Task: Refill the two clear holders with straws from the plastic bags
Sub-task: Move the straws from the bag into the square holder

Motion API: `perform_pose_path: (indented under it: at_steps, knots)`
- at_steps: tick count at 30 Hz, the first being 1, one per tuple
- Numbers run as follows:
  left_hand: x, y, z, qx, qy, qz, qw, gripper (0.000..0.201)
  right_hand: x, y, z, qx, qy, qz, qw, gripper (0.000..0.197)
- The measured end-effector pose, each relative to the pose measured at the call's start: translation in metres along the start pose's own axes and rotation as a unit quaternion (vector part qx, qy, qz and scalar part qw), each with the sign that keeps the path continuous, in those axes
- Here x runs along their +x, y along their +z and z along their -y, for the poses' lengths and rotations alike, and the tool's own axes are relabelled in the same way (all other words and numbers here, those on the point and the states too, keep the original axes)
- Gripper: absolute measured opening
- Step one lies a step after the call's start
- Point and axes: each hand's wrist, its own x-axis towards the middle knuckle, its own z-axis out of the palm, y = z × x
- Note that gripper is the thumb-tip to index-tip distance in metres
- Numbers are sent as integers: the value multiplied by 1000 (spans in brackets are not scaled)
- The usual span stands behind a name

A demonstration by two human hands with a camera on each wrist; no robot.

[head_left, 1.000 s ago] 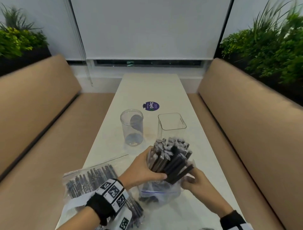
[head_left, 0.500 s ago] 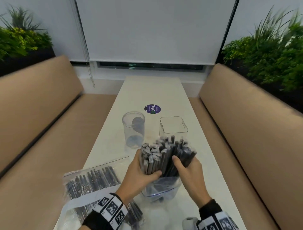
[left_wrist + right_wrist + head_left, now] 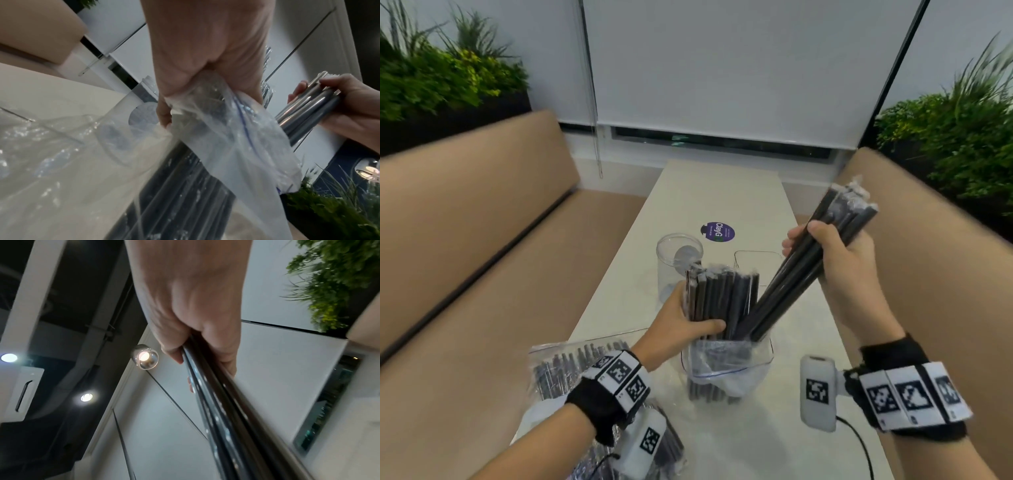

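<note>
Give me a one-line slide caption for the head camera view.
Right hand lifts a bunch of black straws from the open plastic bag steadied by the left hand.

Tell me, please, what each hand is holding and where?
Right hand grips a handful of black wrapped straws near their upper ends; left hand grips the remaining straws around mid-length.
</note>
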Motion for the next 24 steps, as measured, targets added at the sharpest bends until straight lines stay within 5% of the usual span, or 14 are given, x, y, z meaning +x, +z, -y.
perform_pose_path:
  at_steps: [5, 9, 12, 17, 24]
  knots:
    - [5, -14, -5, 19, -17, 6, 1000, 63, 42, -16, 54, 37, -90, -4, 995, 8]
    - [7, -21, -3, 10, -18, -10, 1000, 63, 82, -25, 77, 84, -145, -22, 986, 55]
    - [7, -23, 0, 18, -18, -19, 999, 62, 93, -9, 49, 43, -162, -52, 984, 47]
    - [8, -24, 4, 15, -20, -34, 999, 60, 96, 15, -55, -98, -67, -63, 991, 19]
    - [12, -24, 8, 4, -28, -35, 999, 59, 114, 4, -133, -90, 101, -65, 989, 45]
